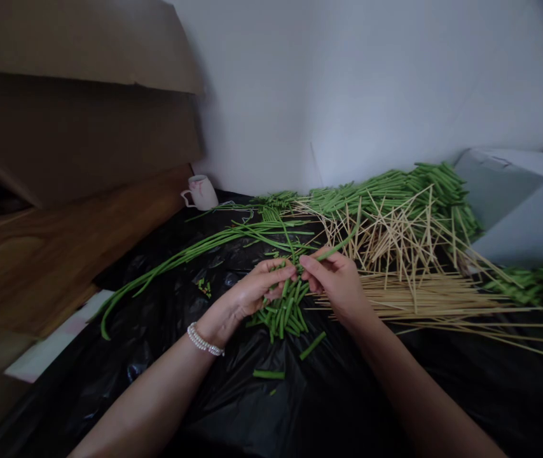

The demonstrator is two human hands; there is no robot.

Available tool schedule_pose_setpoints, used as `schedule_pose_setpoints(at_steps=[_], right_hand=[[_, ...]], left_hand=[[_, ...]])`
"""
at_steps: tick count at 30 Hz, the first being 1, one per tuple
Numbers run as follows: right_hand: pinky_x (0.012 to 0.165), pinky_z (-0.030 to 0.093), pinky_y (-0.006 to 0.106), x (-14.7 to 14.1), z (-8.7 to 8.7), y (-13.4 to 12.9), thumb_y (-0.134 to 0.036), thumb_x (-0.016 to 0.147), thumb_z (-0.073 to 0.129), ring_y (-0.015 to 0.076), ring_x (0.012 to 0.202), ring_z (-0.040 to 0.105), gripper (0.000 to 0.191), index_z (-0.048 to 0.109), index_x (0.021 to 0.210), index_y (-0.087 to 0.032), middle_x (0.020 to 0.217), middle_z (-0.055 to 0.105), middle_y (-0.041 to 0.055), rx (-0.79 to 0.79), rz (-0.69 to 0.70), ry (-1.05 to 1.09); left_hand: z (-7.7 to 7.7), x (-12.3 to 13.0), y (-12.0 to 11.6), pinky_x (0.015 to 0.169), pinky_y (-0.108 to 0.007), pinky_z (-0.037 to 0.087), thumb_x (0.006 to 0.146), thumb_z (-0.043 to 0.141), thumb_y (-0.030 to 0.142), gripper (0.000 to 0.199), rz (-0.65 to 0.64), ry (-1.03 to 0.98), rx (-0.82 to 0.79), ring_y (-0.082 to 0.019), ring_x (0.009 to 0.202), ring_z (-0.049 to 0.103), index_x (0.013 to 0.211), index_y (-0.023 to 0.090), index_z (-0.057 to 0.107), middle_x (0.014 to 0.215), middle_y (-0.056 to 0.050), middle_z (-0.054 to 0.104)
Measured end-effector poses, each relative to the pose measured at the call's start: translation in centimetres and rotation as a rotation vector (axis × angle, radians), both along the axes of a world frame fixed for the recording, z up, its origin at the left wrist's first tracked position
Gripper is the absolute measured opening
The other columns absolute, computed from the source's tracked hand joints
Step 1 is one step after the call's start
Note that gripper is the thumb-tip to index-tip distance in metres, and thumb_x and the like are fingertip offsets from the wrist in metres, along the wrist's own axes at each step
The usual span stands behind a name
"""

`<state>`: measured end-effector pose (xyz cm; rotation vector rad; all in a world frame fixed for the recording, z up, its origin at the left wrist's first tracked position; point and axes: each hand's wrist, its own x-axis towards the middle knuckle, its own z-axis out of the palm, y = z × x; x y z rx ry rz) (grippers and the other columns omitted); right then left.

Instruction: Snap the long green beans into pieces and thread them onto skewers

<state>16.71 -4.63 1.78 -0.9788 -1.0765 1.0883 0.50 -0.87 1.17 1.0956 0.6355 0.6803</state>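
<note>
My right hand (336,280) is closed in a pinch on a long garlic scape (341,245), a green stem whose free end points up and to the right. Close beside it, my left hand (271,280), with a beaded bracelet at the wrist, has thumb and fingers pressed together near the lower end of that stem. What lies between the left fingertips is partly hidden. Below the hands is a heap of short cut stem pieces (283,315). Two loose pieces (269,374) lie nearer to me. Longer uncut scapes (180,254) stretch out to the left.
Black plastic sheeting (233,413) covers the work surface. Thin wooden skewers (424,296) lie to the right, before a large green pile (395,194). A white mug (203,194) stands at the back, near a cardboard box (85,121). A white box (529,210) is at right.
</note>
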Motion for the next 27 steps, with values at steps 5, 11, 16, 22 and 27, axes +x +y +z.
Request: schedule_pose_setpoints(at_steps=[5,11,16,22,27], right_hand=[[0.043,0.043,0.022,-0.8,-0.3,-0.7,-0.035,0.080,0.069,0.0100,0.046,0.054,0.016,0.068,0.076,-0.019,0.063,0.066,-0.0008,0.152,-0.100,-0.233],[0.074,0.056,0.029,-2.0,-0.9,-1.5,-0.024,0.086,0.061,0.0186,0.081,0.072,0.022,0.074,0.103,-0.021,0.094,0.077,0.0052,0.397,-0.135,-0.490],[0.074,0.057,0.031,-2.1,-0.5,-1.6,-0.027,0.086,0.062,0.0186,0.078,0.072,0.026,0.073,0.109,-0.024,0.094,0.077,0.0037,0.291,-0.022,-0.398],[0.038,0.038,0.019,-0.6,0.5,-0.9,-0.044,0.083,0.066,0.0078,0.039,0.050,0.026,0.068,0.075,-0.019,0.055,0.062,-0.0025,0.016,0.122,0.007],[0.036,0.028,0.017,0.0,0.6,-0.4,-0.050,0.075,0.073,0.0048,0.036,0.043,0.035,0.064,0.067,-0.017,0.047,0.055,-0.0044,-0.094,0.135,0.275]], left_hand=[[-0.2,0.1,0.4,0.035,-0.011,0.023,0.076,0.077,0.027,0.025,0.110,-0.149,-0.124,0.000,0.036,0.030,0.074,0.013,0.056,0.051,0.009,0.044],[0.0,0.3,0.7,0.033,-0.008,0.026,0.072,0.080,0.020,0.027,0.169,-0.321,-0.280,0.000,0.035,0.033,0.071,0.015,0.053,0.050,0.009,0.044],[0.0,0.4,0.8,0.033,-0.008,0.027,0.080,0.072,0.023,0.023,0.185,-0.301,-0.309,-0.001,0.034,0.034,0.071,0.015,0.053,0.048,0.008,0.044],[0.5,0.0,0.5,0.033,-0.011,0.026,0.088,0.058,0.028,0.030,-0.045,-0.256,-0.377,-0.002,0.036,0.032,0.063,0.014,0.049,0.050,0.005,0.042],[1.0,-0.4,-0.1,0.035,-0.014,0.025,0.087,0.059,0.031,0.033,-0.227,-0.196,-0.275,-0.003,0.037,0.028,0.062,0.015,0.047,0.049,0.006,0.037]])
